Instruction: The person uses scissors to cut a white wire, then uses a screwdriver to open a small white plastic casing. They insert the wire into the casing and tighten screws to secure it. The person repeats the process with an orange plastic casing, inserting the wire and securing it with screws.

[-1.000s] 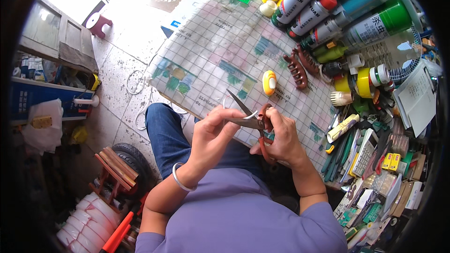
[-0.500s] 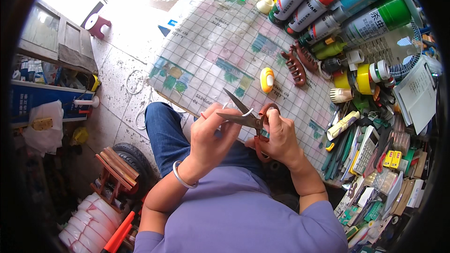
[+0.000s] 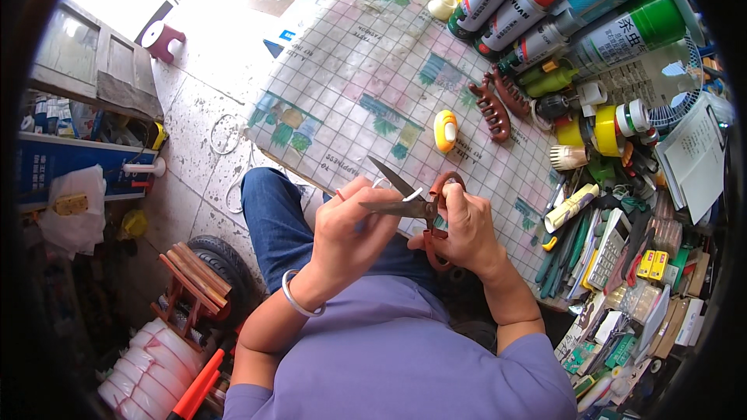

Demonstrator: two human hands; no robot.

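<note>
The right grip (image 3: 471, 225) is closed on the red-brown handles of a pair of scissors (image 3: 429, 208), whose pivot sits just beside the knuckles toward 9 to 10 o'clock. The blades stand apart, one pointing to about 10 o'clock, the other to 9 o'clock, reaching across to the left grip (image 3: 354, 218). The left fingers are curled together and pinch a thin white cord (image 3: 414, 195); the exact contact at the fingertips is hidden. From the left grip, a small bend of the cord shows at about 1 o'clock, and a free end points toward 2 to 3 o'clock, in the opening between the blades near the pivot. Whether either blade touches it, I cannot tell.

Both hands are near the edge of the surface (image 3: 334, 85), which has a checked cover. On it, between 11 and 12 o'clock from the right grip, lies a yellow and white oval object (image 3: 445, 131); brown toothed clips (image 3: 492, 113) lie near 12 o'clock, farther off. A pale-bristled brush (image 3: 569, 157) is toward 2 o'clock.
</note>
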